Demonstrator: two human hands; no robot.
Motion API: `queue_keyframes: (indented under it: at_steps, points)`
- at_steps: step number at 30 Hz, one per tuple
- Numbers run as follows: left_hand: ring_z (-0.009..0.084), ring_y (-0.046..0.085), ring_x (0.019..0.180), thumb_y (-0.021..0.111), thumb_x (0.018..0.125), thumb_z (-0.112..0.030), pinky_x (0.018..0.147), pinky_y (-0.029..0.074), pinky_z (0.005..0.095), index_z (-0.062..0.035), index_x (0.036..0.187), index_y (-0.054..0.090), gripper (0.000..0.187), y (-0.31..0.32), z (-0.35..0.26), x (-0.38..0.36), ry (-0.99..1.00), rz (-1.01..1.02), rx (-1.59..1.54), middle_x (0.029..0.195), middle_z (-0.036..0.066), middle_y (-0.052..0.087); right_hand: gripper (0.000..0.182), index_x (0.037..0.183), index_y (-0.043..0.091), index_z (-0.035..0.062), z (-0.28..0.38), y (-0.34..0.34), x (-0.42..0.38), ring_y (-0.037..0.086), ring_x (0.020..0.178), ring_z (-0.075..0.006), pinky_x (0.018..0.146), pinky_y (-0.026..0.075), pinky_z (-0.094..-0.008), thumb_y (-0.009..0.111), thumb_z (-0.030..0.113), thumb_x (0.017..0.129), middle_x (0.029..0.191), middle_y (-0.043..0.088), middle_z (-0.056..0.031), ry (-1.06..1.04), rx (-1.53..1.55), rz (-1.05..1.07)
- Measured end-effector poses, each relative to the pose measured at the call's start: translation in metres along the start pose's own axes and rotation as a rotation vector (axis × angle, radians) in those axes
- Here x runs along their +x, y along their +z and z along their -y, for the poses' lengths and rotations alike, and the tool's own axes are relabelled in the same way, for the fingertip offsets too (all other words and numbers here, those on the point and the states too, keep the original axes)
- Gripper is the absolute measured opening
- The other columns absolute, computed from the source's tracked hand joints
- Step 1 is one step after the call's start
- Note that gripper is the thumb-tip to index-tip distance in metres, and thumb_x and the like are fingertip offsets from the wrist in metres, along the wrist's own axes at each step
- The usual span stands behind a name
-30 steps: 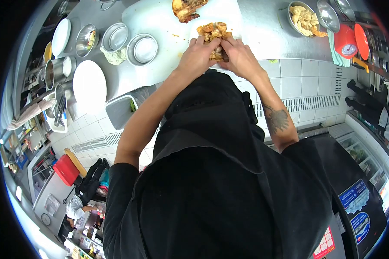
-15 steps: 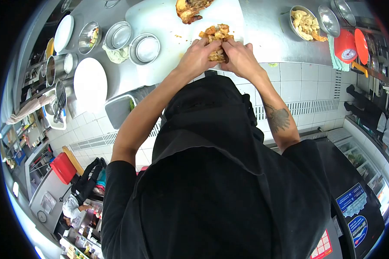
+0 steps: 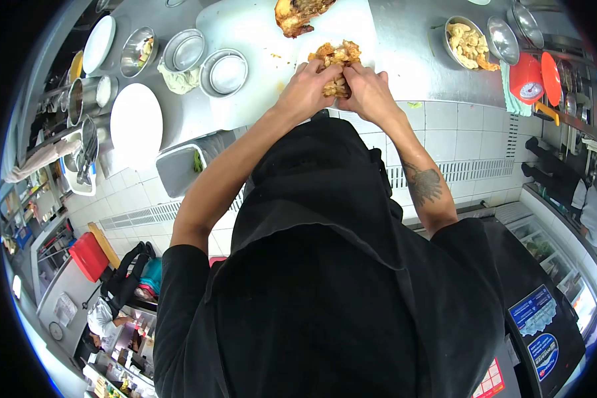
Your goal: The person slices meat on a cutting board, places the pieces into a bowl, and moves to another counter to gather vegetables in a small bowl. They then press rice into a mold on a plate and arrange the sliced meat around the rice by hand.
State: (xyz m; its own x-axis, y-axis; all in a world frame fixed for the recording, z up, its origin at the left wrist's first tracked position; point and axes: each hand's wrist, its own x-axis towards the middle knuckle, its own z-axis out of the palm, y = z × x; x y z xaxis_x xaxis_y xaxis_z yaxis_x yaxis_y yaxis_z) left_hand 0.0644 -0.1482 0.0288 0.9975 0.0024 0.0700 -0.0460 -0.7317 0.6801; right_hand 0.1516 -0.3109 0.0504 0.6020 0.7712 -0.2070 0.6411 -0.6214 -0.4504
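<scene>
Browned, chopped roast chicken (image 3: pixel 336 52) lies at the near edge of the white cutting board (image 3: pixel 245 30). My left hand (image 3: pixel 306 87) grips it from the left, fingers curled around the pieces. From the right, my right hand (image 3: pixel 369 93) closes on the same pieces, its thumb and fingertips almost meeting those of the left. Part of the meat between the palms is hidden by my fingers. Farther up the board rests a larger browned roast piece (image 3: pixel 298 16), apart from both hands.
Two round metal tins (image 3: pixel 224 74) stand left of the board, near a white oval plate (image 3: pixel 136 126). A bowl of pale cooked pieces (image 3: pixel 466 43) and a red scale (image 3: pixel 525 78) are at the right. A grey bin (image 3: pixel 179 169) sits below the counter edge. Other people work farther off.
The whole view has shifted slightly. Both hands stay closed on the chicken, with only small finger movement.
</scene>
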Motion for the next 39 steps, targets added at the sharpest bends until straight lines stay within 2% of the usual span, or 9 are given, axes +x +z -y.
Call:
queue_keyframes:
  at_steps: [5,9,12,14,17,22,33,36,39]
  points:
    - [0.0405,0.055,0.108,0.079,0.069,-0.009,0.094,0.051,0.0462,-0.0133,0.127,0.059,0.061,-0.005,-0.007,-0.002,-0.010,-0.003,-0.012,0.115,0.019,0.057,0.055,0.110,0.062,0.0013,0.003,-0.006,-0.003,0.061,0.106,-0.0344,0.085,0.041,-0.0492,0.084,0.019,0.063,0.112,0.062,-0.0142,-0.011,0.024,-0.011]
    - [0.0378,0.058,0.112,0.081,0.069,-0.013,0.096,0.050,0.0452,-0.0148,0.127,0.060,0.061,0.007,-0.006,-0.004,-0.056,-0.029,0.012,0.117,0.016,0.059,0.054,0.110,0.061,0.0006,-0.005,-0.003,-0.005,0.062,0.104,-0.0365,0.083,0.047,-0.0507,0.084,0.019,0.065,0.113,0.062,-0.0161,-0.035,0.023,0.016]
    - [0.0436,0.053,0.117,0.081,0.070,-0.013,0.101,0.046,0.0504,-0.0159,0.127,0.060,0.061,0.019,0.005,-0.002,-0.021,-0.058,-0.070,0.125,0.020,0.057,0.052,0.111,0.061,0.0006,-0.014,0.010,0.005,0.063,0.100,-0.0396,0.085,0.051,-0.0495,0.084,0.017,0.067,0.111,0.063,-0.0185,-0.157,0.091,-0.053]
    - [0.0438,0.052,0.118,0.080,0.069,-0.009,0.102,0.044,0.0511,-0.0151,0.126,0.061,0.061,0.017,0.001,-0.003,-0.019,-0.082,-0.062,0.125,0.023,0.056,0.052,0.111,0.061,-0.0003,-0.006,0.007,0.006,0.062,0.101,-0.0403,0.087,0.051,-0.0478,0.083,0.015,0.067,0.109,0.064,-0.0193,-0.167,0.121,-0.061]
    - [0.0448,0.054,0.106,0.080,0.065,-0.007,0.094,0.046,0.0519,-0.0101,0.120,0.060,0.059,0.018,-0.001,-0.001,-0.019,-0.104,0.074,0.116,0.023,0.056,0.052,0.112,0.061,-0.0023,0.004,0.002,0.006,0.064,0.097,-0.0382,0.082,0.052,-0.0454,0.081,0.014,0.067,0.108,0.065,-0.0192,-0.168,0.096,-0.057]
    - [0.0433,0.055,0.108,0.082,0.062,-0.009,0.095,0.045,0.0515,-0.0082,0.118,0.061,0.060,0.019,0.000,0.001,-0.017,-0.069,0.098,0.113,0.023,0.059,0.052,0.114,0.060,-0.0007,0.007,-0.008,0.008,0.065,0.093,-0.0382,0.078,0.053,-0.0460,0.081,0.014,0.068,0.108,0.064,-0.0173,-0.037,0.010,0.072]
    - [0.0418,0.054,0.110,0.080,0.065,-0.007,0.097,0.044,0.0517,-0.0055,0.115,0.060,0.053,0.005,-0.015,-0.003,0.004,-0.056,0.035,0.111,0.023,0.059,0.049,0.108,0.060,-0.0001,0.018,-0.029,0.003,0.065,0.091,-0.0391,0.078,0.054,-0.0456,0.082,0.015,0.066,0.103,0.064,-0.0176,-0.084,0.045,0.072]
    - [0.0416,0.054,0.111,0.080,0.066,-0.008,0.098,0.043,0.0525,-0.0055,0.116,0.060,0.054,0.017,-0.011,-0.003,0.013,-0.109,0.005,0.111,0.022,0.059,0.049,0.107,0.060,-0.0005,0.016,-0.030,0.001,0.065,0.090,-0.0383,0.077,0.054,-0.0454,0.082,0.014,0.066,0.100,0.064,-0.0177,-0.085,0.044,0.069]
    - [0.0424,0.053,0.112,0.080,0.068,-0.011,0.098,0.044,0.0522,-0.0114,0.122,0.061,0.057,0.019,-0.011,-0.004,-0.029,-0.144,-0.155,0.115,0.020,0.058,0.048,0.107,0.060,-0.0009,0.011,-0.028,0.003,0.064,0.089,-0.0383,0.077,0.054,-0.0453,0.082,0.016,0.067,0.098,0.063,-0.0184,-0.083,0.023,0.067]
